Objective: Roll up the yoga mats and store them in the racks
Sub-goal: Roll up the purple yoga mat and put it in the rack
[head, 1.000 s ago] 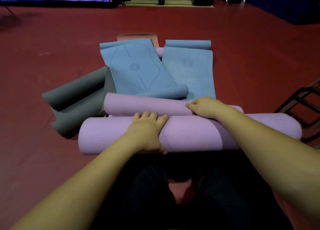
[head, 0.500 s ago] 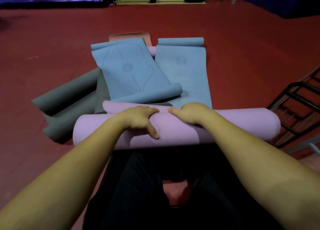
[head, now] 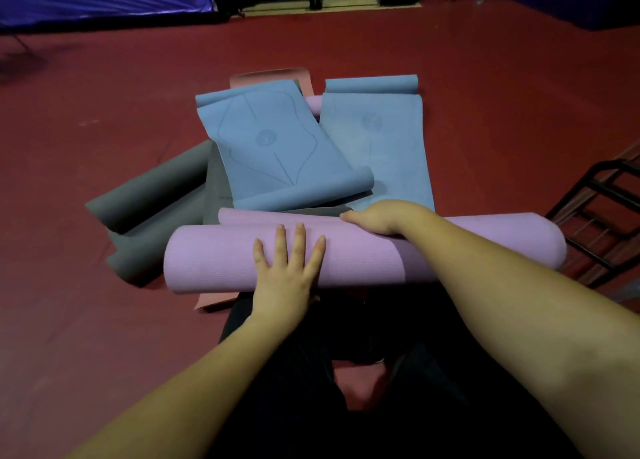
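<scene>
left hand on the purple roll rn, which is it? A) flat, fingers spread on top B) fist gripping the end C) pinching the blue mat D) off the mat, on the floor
A: the left hand lies flat with straight, spread fingers on top of the purple roll, near its middle, not at an end.

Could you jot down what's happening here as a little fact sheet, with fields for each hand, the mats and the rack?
left hand: flat, fingers spread, pressing on the purple roll
right hand: fingers curled over the roll's far edge
purple roll: nearly rolled, a short flap left
other mats: two blue mats, grey mats, lying loose behind
rack: black, at right, no mat visible in it
floor: red
</scene>
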{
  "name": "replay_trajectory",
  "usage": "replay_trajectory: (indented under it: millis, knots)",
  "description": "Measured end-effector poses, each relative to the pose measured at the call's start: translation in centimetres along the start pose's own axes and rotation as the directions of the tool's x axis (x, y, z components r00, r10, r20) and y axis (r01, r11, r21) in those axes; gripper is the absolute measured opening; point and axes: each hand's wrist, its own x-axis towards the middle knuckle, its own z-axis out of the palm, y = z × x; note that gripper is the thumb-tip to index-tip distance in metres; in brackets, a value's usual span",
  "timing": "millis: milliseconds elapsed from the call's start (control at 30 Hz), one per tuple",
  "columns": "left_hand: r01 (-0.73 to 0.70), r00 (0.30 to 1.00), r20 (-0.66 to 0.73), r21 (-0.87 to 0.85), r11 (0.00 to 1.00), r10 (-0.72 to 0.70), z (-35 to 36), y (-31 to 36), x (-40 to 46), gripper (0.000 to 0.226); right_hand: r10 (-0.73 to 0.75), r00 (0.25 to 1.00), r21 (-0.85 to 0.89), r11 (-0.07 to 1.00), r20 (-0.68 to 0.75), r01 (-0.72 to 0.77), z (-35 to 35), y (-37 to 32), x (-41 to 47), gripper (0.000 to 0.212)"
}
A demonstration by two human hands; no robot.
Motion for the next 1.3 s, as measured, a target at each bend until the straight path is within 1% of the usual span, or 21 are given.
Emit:
replay_trajectory:
  millis: [67, 100, 167, 333, 433, 567, 667, 700, 767, 833, 900, 1000, 1067, 1133, 1200, 1300]
  knots:
    - [0.012, 1.000, 0.004, 0.005, 1.000, -0.012, -0.2, 0.1, 0.5, 0.101, -0.008, 1.000, 0.023, 1.000, 0.023, 0.007, -0.3, 0.1, 0.0, 0.074]
    - [0.009, 1.000, 0.009, -0.002, 1.000, -0.009, -0.4, 0.1, 0.8, 0.099, -0.016, 0.999, 0.035, 0.999, 0.029, 0.015, -0.4, 0.1, -0.1, 0.073]
    - [-0.003, 1.000, 0.012, -0.019, 1.000, 0.003, -0.9, 0.0, 1.0, 0.101, -0.016, 0.999, 0.047, 0.999, 0.042, 0.014, -0.8, 0.1, -0.6, 0.072]
    - [-0.037, 0.993, -0.116, -0.026, 0.999, 0.034, -2.6, 0.1, -0.3, 0.095, -0.036, 0.997, 0.031, 0.999, 0.063, 0.034, -1.6, 0.0, -1.8, 0.072]
    - [-0.062, 0.986, -0.155, -0.029, 0.998, 0.056, -3.9, 0.2, -1.9, 0.099, -0.050, 0.996, 0.023, 0.999, 0.069, 0.048, -1.5, 0.0, -2.7, 0.073]
    - [-0.097, 0.987, -0.129, -0.030, 0.995, 0.092, -5.9, -0.2, -4.0, 0.113, -0.054, 0.993, -0.027, 0.998, 0.101, 0.057, -1.5, -0.4, -5.3, 0.075]
    - [-0.120, 0.986, -0.121, -0.019, 0.993, 0.117, -7.2, -0.3, -5.4, 0.111, -0.100, 0.982, -0.015, 0.994, 0.161, 0.104, -1.3, -0.6, -7.2, 0.063]
    - [-0.127, 0.986, -0.112, -0.016, 0.992, 0.124, -7.2, -0.5, -5.8, 0.110, -0.098, 0.976, 0.004, 0.995, 0.195, 0.099, -1.0, -0.5, -7.5, 0.061]
    - [-0.138, 0.988, -0.074, -0.018, 0.990, 0.136, -6.8, -0.8, -6.2, 0.112, -0.081, 0.969, 0.008, 0.997, 0.232, 0.081, -0.2, -0.7, -7.9, 0.062]
    - [-0.141, 0.990, -0.008, -0.041, 0.989, 0.141, -6.1, -1.1, -6.2, 0.116, -0.064, 0.971, -0.035, 0.997, 0.229, 0.074, 0.7, -0.8, -7.7, 0.065]
    - [-0.122, 0.991, 0.046, -0.066, 0.990, 0.125, -5.8, -1.3, -6.0, 0.118, -0.065, 0.982, -0.064, 0.995, 0.177, 0.077, 1.2, -1.1, -7.3, 0.064]
    - [-0.123, 0.987, 0.094, -0.055, 0.991, 0.128, -6.6, -1.7, -4.8, 0.118, -0.104, 0.995, -0.100, 0.990, -0.011, 0.102, 1.3, -1.3, -6.5, 0.056]
    - [-0.137, 0.981, 0.129, -0.088, 0.987, 0.148, -7.0, -2.3, -3.7, 0.118, -0.126, 0.982, -0.104, 0.988, -0.142, 0.112, 1.2, -1.2, -6.1, 0.049]
    - [-0.141, 0.971, 0.172, -0.137, 0.980, 0.164, -7.6, -2.8, -2.5, 0.118, -0.113, 0.966, -0.056, 0.993, -0.230, 0.103, 1.3, -0.7, -5.7, 0.052]
    - [-0.159, 0.960, 0.207, -0.158, 0.975, 0.190, -7.9, -3.1, -1.4, 0.119, -0.103, 0.959, -0.002, 0.994, -0.265, 0.106, 1.2, -0.2, -5.0, 0.059]
    - [-0.169, 0.944, 0.256, -0.164, 0.972, 0.208, -7.9, -3.2, -0.4, 0.119, -0.115, 0.953, 0.016, 0.992, -0.282, 0.125, 1.1, 0.2, -4.1, 0.066]
